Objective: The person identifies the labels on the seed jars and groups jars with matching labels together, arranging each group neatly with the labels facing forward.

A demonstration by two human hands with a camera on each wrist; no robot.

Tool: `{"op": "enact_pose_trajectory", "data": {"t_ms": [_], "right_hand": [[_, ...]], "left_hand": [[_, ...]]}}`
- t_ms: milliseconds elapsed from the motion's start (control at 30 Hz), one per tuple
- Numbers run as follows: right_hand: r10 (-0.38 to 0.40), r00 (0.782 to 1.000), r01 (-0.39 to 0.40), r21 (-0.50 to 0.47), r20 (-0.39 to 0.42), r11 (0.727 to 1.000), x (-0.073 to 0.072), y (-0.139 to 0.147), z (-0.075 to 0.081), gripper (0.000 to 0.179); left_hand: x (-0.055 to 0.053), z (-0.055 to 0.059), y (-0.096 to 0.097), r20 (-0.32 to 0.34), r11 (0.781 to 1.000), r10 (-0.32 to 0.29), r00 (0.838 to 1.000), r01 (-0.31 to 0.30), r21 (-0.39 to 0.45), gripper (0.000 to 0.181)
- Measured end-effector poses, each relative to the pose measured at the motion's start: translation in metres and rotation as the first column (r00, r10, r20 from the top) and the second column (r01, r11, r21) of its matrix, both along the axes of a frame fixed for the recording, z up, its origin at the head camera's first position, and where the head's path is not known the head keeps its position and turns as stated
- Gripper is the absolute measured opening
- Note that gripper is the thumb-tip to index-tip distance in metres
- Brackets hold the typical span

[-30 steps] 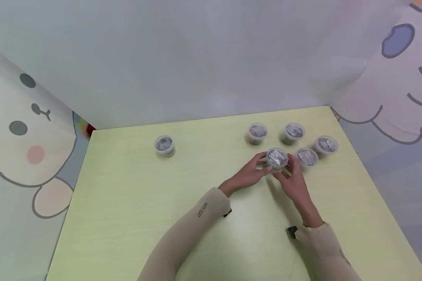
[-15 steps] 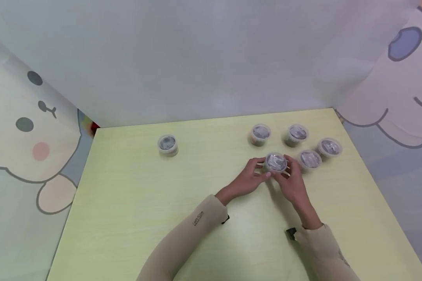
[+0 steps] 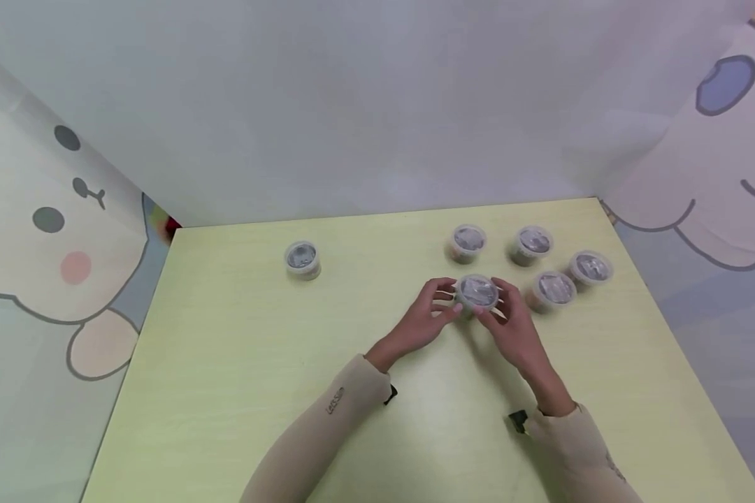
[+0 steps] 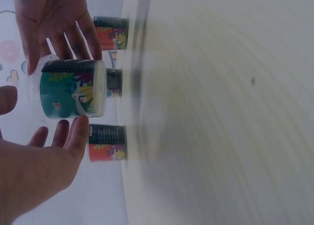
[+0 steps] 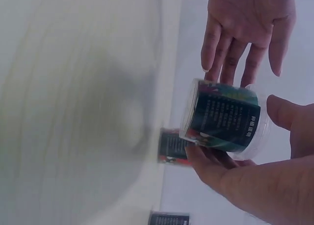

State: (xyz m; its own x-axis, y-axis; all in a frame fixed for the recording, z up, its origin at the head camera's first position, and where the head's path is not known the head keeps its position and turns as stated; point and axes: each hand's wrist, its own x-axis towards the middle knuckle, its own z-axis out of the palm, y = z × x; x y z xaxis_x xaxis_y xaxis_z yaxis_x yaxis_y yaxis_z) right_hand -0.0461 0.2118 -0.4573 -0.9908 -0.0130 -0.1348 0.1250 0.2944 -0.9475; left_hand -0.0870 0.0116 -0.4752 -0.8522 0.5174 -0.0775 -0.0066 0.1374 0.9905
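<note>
A clear plastic tub with a green printed label [image 4: 68,95] is raised above the table, its lid [image 3: 477,290] facing up and silvery wrapping showing through. My left hand [image 3: 423,320] holds it from the left, thumb at the near side and fingers toward the back. From the right, my right hand [image 3: 514,327] grips the same tub, its fingers along the wall in the right wrist view and its thumb near the lid end. Close to the right hand stands a similar tub [image 3: 552,290] on the table.
More tubs stand at the back right: one [image 3: 468,241], another [image 3: 531,243] and a third [image 3: 590,268] near the right edge. A single tub [image 3: 303,258] is at the back left. The pale yellow table [image 3: 226,363] meets a whitish sheet [image 3: 377,105] behind.
Both hands have carried the green-labelled tub a little to the left, widening the space between it and the tub at its right. The head view has shifted slightly.
</note>
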Motion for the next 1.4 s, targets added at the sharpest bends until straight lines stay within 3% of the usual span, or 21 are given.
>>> {"op": "enact_pose_trajectory", "data": {"t_ms": [500, 733, 967, 1167, 1400], "right_hand": [[0.138, 0.990, -0.136, -0.093, 0.018, 0.986, -0.002, -0.025, 0.014, 0.058], [0.195, 0.980, -0.190, -0.133, 0.026, 0.973, -0.005, -0.031, 0.014, 0.054], [0.236, 0.972, -0.231, -0.125, 0.025, 0.965, -0.008, -0.037, 0.015, 0.054], [0.223, 0.974, -0.218, -0.123, 0.032, 0.968, -0.010, -0.045, 0.016, 0.056], [0.172, 0.985, -0.170, -0.130, 0.008, 0.977, -0.010, -0.053, 0.016, 0.056]], "left_hand": [[-0.004, 0.007, -0.037, -0.006, 0.998, 0.038, 0.999, -0.038, 0.052, 0.056], [-0.003, 0.011, -0.047, 0.058, 0.998, 0.016, 0.998, -0.020, 0.058, 0.055], [0.000, 0.013, -0.054, 0.066, 0.999, 0.012, 0.998, -0.015, 0.050, 0.052], [0.002, 0.013, -0.058, 0.076, 0.997, 0.055, 0.996, -0.059, 0.057, 0.051], [0.004, 0.011, -0.063, 0.105, 0.983, 0.166, 0.980, -0.173, 0.055, 0.052]]}}
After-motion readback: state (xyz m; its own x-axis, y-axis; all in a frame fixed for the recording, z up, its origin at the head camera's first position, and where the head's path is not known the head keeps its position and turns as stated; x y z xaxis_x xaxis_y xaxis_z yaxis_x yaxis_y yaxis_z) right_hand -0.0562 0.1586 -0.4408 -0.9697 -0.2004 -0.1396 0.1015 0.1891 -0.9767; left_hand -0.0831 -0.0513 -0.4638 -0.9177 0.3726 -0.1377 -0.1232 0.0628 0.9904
